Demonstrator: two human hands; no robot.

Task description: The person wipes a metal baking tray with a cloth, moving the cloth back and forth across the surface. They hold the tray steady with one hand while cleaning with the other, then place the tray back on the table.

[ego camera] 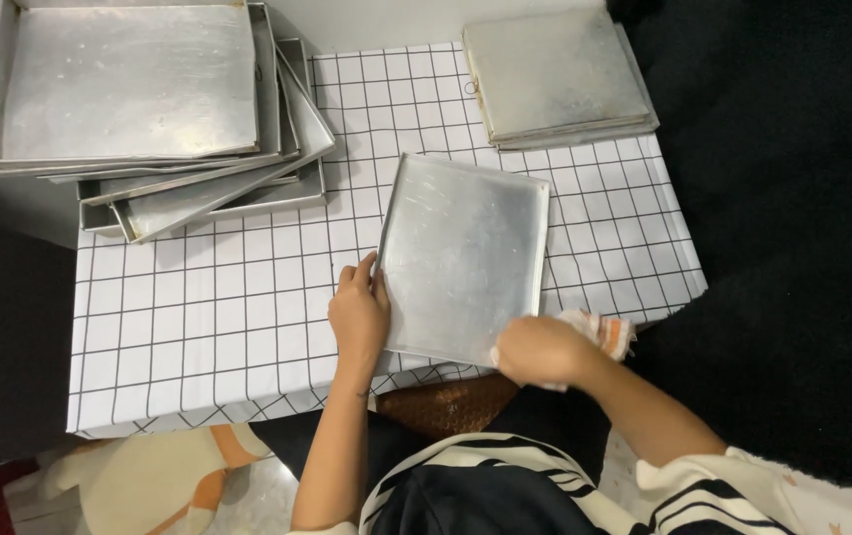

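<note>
Fingers of the right hand (537, 349) close on a cloth (604, 332) at the near edge of a metal tray (465, 253); left hand (358, 315) fingers grip its left edge. Beyond them, tray stacks (148, 109) sit on the bench (218, 307).

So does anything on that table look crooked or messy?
Yes: the tray stack at far left is untidy, its lower trays fanned out at angles and one tilted. The smaller stack at far right sits neatly. The tray under the left hand and right hand lies slightly skewed to the grid cloth.
</note>
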